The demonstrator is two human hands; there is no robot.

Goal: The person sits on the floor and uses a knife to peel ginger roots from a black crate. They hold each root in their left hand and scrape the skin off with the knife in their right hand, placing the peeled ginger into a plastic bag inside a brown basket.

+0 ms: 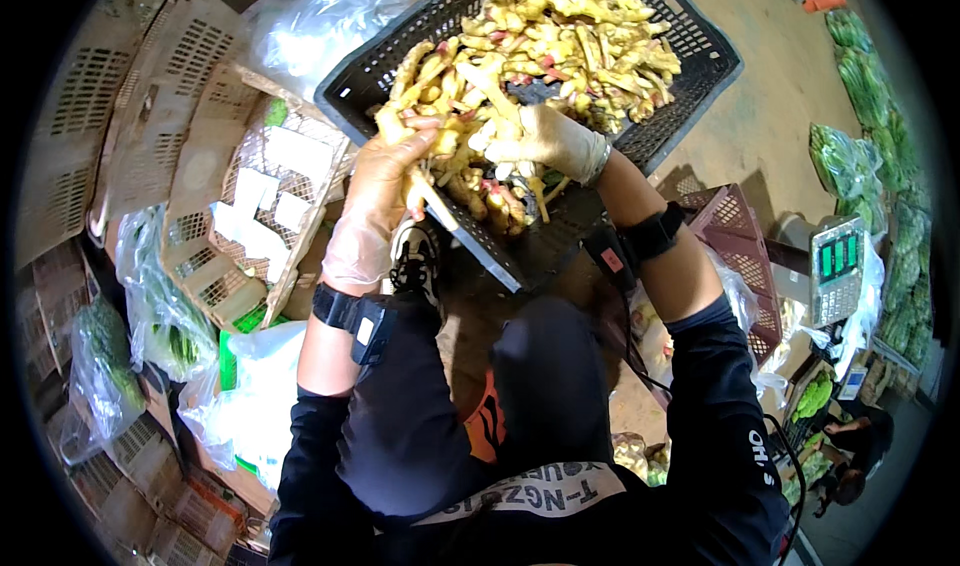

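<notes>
A black plastic crate [712, 78] full of yellow young ginger [555, 18] with pink-tinged shoots stands tilted in front of my knees. My left hand [379, 183], in a thin clear glove, grips a ginger root [412, 135] over the crate's near left side; a long piece hangs below the fingers. My right hand [562, 142], in a whitish glove, reaches in from the right, its fingers closed round a pale ginger piece [491, 86]. The two hands are close together above the heap. Through a gap between the roots, the dark crate bottom shows.
Beige crates [217, 116] and a clear plastic bag [322, 26] lie to the left. At right stand a maroon crate [742, 266] and a scale with a lit display [836, 266]. Bagged greens [847, 161] line the far right. Another person [859, 431] bends at lower right.
</notes>
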